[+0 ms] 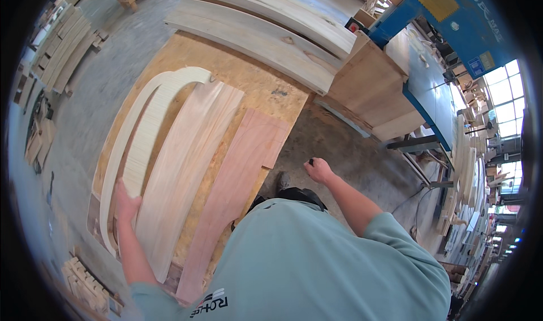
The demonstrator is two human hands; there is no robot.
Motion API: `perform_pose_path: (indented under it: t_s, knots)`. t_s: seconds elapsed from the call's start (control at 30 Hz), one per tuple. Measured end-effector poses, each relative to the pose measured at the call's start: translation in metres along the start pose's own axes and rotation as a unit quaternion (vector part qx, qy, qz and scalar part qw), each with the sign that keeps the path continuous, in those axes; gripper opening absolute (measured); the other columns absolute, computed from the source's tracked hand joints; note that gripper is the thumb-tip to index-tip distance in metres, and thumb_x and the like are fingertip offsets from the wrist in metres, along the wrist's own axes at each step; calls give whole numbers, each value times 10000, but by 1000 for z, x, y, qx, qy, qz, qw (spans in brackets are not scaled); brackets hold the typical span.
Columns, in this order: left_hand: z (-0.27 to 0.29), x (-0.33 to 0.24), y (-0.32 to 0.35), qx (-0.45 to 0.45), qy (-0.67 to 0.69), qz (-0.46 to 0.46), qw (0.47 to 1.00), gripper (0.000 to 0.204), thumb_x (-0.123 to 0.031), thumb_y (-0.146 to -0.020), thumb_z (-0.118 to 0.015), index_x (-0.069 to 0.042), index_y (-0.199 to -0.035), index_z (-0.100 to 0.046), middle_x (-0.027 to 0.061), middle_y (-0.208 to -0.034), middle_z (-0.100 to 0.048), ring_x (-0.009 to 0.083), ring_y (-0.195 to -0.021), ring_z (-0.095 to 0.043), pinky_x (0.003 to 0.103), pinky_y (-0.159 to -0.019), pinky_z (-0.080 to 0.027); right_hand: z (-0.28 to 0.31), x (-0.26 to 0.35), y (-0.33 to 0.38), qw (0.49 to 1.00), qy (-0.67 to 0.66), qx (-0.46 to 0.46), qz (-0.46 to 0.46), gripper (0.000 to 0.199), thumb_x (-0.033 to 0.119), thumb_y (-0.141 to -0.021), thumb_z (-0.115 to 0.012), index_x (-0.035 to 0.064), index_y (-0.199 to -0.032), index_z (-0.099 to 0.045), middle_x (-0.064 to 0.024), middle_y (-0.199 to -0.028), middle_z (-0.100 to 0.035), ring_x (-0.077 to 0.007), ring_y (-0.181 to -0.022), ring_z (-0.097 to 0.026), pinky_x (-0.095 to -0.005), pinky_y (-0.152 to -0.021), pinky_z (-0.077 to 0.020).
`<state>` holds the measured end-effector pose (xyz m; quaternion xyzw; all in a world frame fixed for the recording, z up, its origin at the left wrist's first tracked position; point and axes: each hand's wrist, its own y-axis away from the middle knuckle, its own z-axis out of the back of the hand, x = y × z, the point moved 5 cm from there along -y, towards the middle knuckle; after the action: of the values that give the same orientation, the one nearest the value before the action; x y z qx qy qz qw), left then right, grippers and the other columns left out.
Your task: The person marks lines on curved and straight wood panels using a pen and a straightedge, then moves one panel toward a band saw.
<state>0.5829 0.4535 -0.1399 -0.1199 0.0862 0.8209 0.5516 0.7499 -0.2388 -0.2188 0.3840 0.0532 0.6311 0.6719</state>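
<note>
My left hand is closed on the lower end of a pale, broad curved wooden piece, with the thumb lying over its face. Along its outer side runs a thin pale curved strip; the two meet near the far end, and I cannot tell whether they are one part. To the right lies a wide light board, followed by a pinkish shaped board with a notched edge. Beside the table my right hand is a fist around a small dark object, its kind unclear.
The boards rest on a worn wooden tabletop. Thick planks lie across its far side. A blue machine with a blue table stands at right, next to a wooden box. Stacked timber occupies the left floor.
</note>
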Motion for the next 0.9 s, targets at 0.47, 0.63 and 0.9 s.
perform_pose_path:
  t_s: [0.47, 0.63, 0.9]
  knots:
    - [-36, 57, -140, 135, 21, 51, 989, 908, -144, -622, -839, 56, -1420, -456, 259, -1336, -590, 379, -1294, -548, 430, -1112, -438, -22, -186, 93, 974, 23, -33, -225, 293, 249, -843, -622, -18, -759, -709, -188, -692, -694, -304, -661, -697, -432, -626, -536]
    - [-23, 36, -158, 94, -51, 50, 993, 875, -134, -592, -854, 30, -1377, -505, 265, -1320, -602, 394, -1274, -563, 415, -1103, -459, -2, -124, 88, 979, -44, -30, -195, 340, 288, -829, -624, -29, -846, -748, -225, -753, -710, -330, -732, -717, -443, -688, -549]
    - [-52, 16, -138, 167, -20, 89, 982, 956, -160, -630, -846, 20, -1467, -421, 241, -1428, -529, 376, -1325, -524, 399, -1123, -451, 5, -87, 35, 995, -11, -50, -80, 359, 306, -857, -625, -31, -869, -748, -232, -824, -728, -343, -827, -728, -445, -750, -542]
